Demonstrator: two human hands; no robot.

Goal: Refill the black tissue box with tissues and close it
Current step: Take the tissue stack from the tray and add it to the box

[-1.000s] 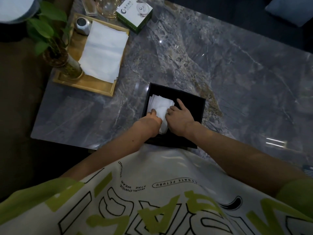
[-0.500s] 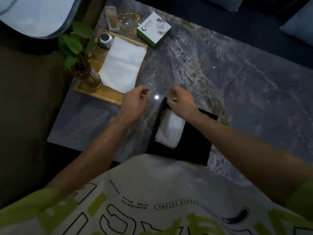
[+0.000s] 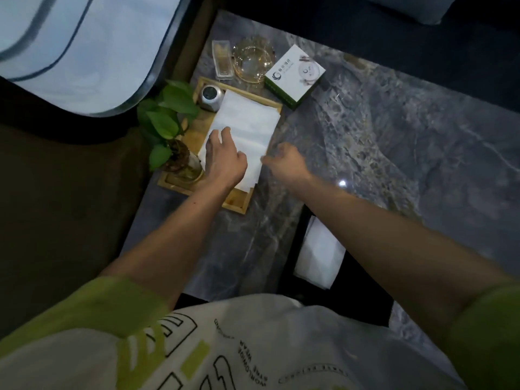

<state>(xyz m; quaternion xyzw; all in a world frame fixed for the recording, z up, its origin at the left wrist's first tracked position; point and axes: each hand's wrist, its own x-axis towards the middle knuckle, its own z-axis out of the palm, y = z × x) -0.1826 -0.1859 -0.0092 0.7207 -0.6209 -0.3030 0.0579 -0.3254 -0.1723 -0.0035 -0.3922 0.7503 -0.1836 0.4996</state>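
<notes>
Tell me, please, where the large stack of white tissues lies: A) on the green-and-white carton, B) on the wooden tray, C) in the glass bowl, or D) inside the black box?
B: the tissue stack lies flat on the wooden tray, partly under the left hand; the black tissue box holds only a smaller pile.

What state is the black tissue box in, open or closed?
Open. No lid covers the black tissue box; a stack of white tissues lies exposed inside it.
</notes>
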